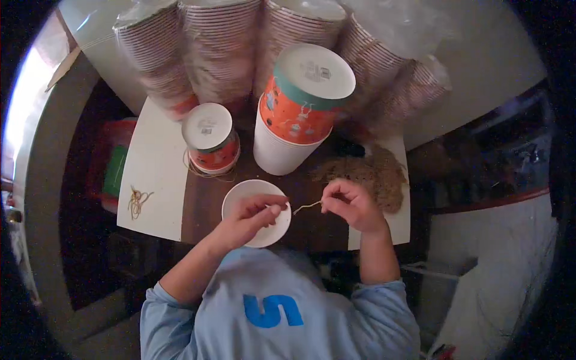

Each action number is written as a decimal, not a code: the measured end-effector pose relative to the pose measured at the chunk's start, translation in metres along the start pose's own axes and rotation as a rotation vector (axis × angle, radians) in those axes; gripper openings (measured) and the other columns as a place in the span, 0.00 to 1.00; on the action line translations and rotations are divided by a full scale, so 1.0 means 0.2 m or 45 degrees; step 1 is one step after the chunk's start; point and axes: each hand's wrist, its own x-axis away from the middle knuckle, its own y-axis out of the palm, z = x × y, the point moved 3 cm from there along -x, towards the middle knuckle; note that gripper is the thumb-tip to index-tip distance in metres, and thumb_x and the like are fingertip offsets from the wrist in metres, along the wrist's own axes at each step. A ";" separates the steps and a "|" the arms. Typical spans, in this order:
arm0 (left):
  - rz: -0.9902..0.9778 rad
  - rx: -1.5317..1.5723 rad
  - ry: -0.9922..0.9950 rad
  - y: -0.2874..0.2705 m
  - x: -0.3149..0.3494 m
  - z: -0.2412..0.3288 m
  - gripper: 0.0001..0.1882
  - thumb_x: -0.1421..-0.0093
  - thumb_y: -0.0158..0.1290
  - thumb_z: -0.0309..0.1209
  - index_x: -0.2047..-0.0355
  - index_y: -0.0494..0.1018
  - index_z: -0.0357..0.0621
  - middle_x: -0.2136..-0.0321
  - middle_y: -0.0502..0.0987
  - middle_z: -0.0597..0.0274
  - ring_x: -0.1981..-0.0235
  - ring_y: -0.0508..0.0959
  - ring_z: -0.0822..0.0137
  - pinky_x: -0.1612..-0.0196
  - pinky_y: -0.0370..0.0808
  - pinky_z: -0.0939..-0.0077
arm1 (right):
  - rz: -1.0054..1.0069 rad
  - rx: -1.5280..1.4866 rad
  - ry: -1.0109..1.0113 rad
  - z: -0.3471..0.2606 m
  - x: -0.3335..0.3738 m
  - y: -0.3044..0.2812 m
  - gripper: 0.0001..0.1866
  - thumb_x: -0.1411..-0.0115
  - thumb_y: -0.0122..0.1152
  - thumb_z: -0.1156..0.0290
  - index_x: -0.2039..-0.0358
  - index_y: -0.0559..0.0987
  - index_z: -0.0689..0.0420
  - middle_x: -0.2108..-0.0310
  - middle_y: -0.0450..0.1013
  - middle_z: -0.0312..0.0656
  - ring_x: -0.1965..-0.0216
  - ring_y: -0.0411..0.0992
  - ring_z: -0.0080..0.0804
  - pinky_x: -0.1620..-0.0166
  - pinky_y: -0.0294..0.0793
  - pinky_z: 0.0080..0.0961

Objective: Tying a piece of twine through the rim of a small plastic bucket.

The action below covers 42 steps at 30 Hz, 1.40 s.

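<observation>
Close in front of me is a white paper bucket (249, 187), its round mouth facing up. My left hand (252, 219) reaches across that mouth, thumb and fingers closed at the right side of the rim. Just to the right, my right hand (355, 207) pinches one end of a short piece of twine (308, 207). The twine's other end points toward the bucket's rim, near the left fingertips; whether it touches the wall is too small to tell.
Behind stands a tall stack of buckets (288, 147), topped by an orange and green one. A shorter stack (210, 157) with twine around its base is left of it. Twine lies bundled (384, 180) at right and loose (137, 202) at left. Plastic-wrapped stacks (222, 48) line the back.
</observation>
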 end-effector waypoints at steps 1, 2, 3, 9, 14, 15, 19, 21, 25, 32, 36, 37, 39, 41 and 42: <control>-0.081 0.024 -0.054 0.02 0.01 -0.01 0.19 0.42 0.49 0.36 0.52 0.68 0.39 0.61 0.74 0.65 0.67 0.70 0.76 0.61 0.68 0.82 | -0.012 -0.008 0.007 -0.01 0.00 0.02 0.04 0.44 0.54 0.73 0.69 0.71 0.59 0.74 0.70 0.33 0.71 0.67 0.17 0.66 0.68 0.16; -0.162 0.048 -0.107 0.04 0.01 -0.02 0.19 0.42 0.48 0.37 0.53 0.69 0.38 0.62 0.74 0.66 0.70 0.70 0.77 0.64 0.68 0.82 | -0.024 -0.015 0.013 -0.02 0.00 0.04 0.04 0.44 0.54 0.73 0.69 0.71 0.59 0.75 0.69 0.32 0.72 0.66 0.17 0.66 0.68 0.16; -0.183 0.131 -0.158 0.03 0.04 -0.02 0.18 0.42 0.51 0.34 0.54 0.69 0.38 0.64 0.74 0.65 0.66 0.71 0.78 0.64 0.69 0.84 | -0.022 -0.029 0.011 -0.05 0.00 0.08 0.04 0.44 0.54 0.73 0.69 0.71 0.59 0.75 0.69 0.32 0.72 0.66 0.17 0.66 0.68 0.16; -0.197 0.167 -0.205 0.01 0.14 -0.03 0.11 0.42 0.51 0.31 0.62 0.73 0.39 0.73 0.75 0.68 0.72 0.71 0.80 0.68 0.69 0.85 | -0.032 -0.188 -0.008 -0.04 0.00 0.20 0.01 0.45 0.53 0.77 0.72 0.71 0.60 0.74 0.70 0.35 0.72 0.68 0.19 0.68 0.67 0.15; -0.066 0.007 -0.231 -0.01 0.28 0.03 0.08 0.43 0.51 0.30 0.67 0.74 0.38 0.75 0.75 0.68 0.74 0.71 0.80 0.70 0.69 0.86 | -0.017 0.214 0.061 0.00 0.07 0.25 0.07 0.49 0.58 0.75 0.68 0.72 0.59 0.70 0.71 0.36 0.68 0.69 0.23 0.63 0.68 0.19; -0.009 -0.075 -0.239 -0.02 0.30 0.04 0.07 0.43 0.51 0.29 0.68 0.74 0.38 0.75 0.75 0.68 0.74 0.71 0.81 0.70 0.69 0.86 | -0.023 0.212 0.062 -0.01 0.07 0.26 0.07 0.49 0.58 0.75 0.68 0.72 0.59 0.70 0.71 0.36 0.68 0.69 0.23 0.63 0.68 0.19; -0.007 -0.051 -0.203 -0.02 0.40 0.01 0.07 0.43 0.51 0.29 0.68 0.74 0.37 0.74 0.75 0.68 0.73 0.71 0.81 0.69 0.69 0.85 | 0.027 0.762 -0.296 -0.16 0.10 0.40 0.26 0.59 0.65 0.70 0.56 0.70 0.57 0.55 0.67 0.43 0.50 0.64 0.39 0.47 0.60 0.36; -0.067 -0.211 -0.189 0.00 0.44 0.05 0.07 0.43 0.51 0.28 0.69 0.75 0.36 0.74 0.75 0.67 0.73 0.71 0.81 0.69 0.70 0.85 | -0.075 0.557 -0.391 -0.17 0.12 0.54 0.30 0.57 0.63 0.74 0.51 0.67 0.58 0.54 0.67 0.45 0.49 0.64 0.38 0.47 0.62 0.35; -0.005 -0.268 -0.118 -0.01 0.49 0.08 0.07 0.44 0.52 0.28 0.69 0.75 0.36 0.76 0.75 0.67 0.74 0.71 0.82 0.69 0.69 0.85 | -0.191 0.178 -0.173 -0.12 0.15 0.70 0.24 0.53 0.59 0.80 0.53 0.68 0.60 0.62 0.71 0.45 0.62 0.73 0.35 0.58 0.72 0.26; 0.007 -0.264 -0.317 -0.07 0.58 0.03 0.07 0.45 0.53 0.29 0.69 0.75 0.37 0.76 0.75 0.67 0.74 0.71 0.79 0.68 0.70 0.83 | 0.047 0.448 -0.432 -0.07 0.19 0.75 0.10 0.55 0.61 0.80 0.70 0.75 0.58 0.73 0.71 0.42 0.72 0.72 0.35 0.70 0.72 0.25; 0.014 -0.062 -0.309 -0.09 0.60 -0.03 0.08 0.43 0.50 0.31 0.69 0.75 0.39 0.78 0.73 0.70 0.75 0.69 0.81 0.72 0.68 0.86 | 0.079 0.515 -0.457 -0.11 0.18 0.76 0.09 0.57 0.63 0.79 0.73 0.75 0.57 0.76 0.70 0.40 0.76 0.71 0.34 0.73 0.70 0.26; 0.017 -0.061 -0.311 -0.08 0.60 -0.02 0.08 0.43 0.50 0.31 0.69 0.75 0.39 0.78 0.73 0.70 0.75 0.69 0.81 0.72 0.68 0.86 | 0.075 0.513 -0.457 -0.11 0.18 0.76 0.09 0.57 0.63 0.79 0.73 0.75 0.57 0.76 0.70 0.40 0.76 0.71 0.34 0.73 0.70 0.26; 0.016 -0.012 -0.388 -0.07 0.60 -0.01 0.11 0.40 0.48 0.34 0.67 0.75 0.41 0.78 0.72 0.70 0.76 0.69 0.81 0.73 0.66 0.86 | 0.095 0.543 -0.490 -0.11 0.18 0.76 0.08 0.57 0.63 0.79 0.74 0.75 0.57 0.78 0.69 0.40 0.77 0.71 0.34 0.74 0.70 0.26; 0.010 0.011 -0.425 -0.07 0.59 -0.01 0.11 0.40 0.47 0.35 0.67 0.74 0.41 0.78 0.72 0.70 0.76 0.68 0.81 0.73 0.66 0.86 | 0.118 0.558 -0.509 -0.11 0.18 0.75 0.07 0.56 0.63 0.79 0.74 0.75 0.57 0.78 0.69 0.40 0.77 0.71 0.35 0.75 0.70 0.26; 0.002 0.031 -0.460 -0.07 0.60 -0.02 0.12 0.39 0.46 0.36 0.67 0.74 0.41 0.78 0.72 0.71 0.76 0.68 0.81 0.73 0.66 0.86 | 0.143 0.574 -0.531 -0.11 0.18 0.75 0.07 0.56 0.63 0.79 0.75 0.75 0.57 0.79 0.69 0.40 0.78 0.71 0.35 0.75 0.70 0.26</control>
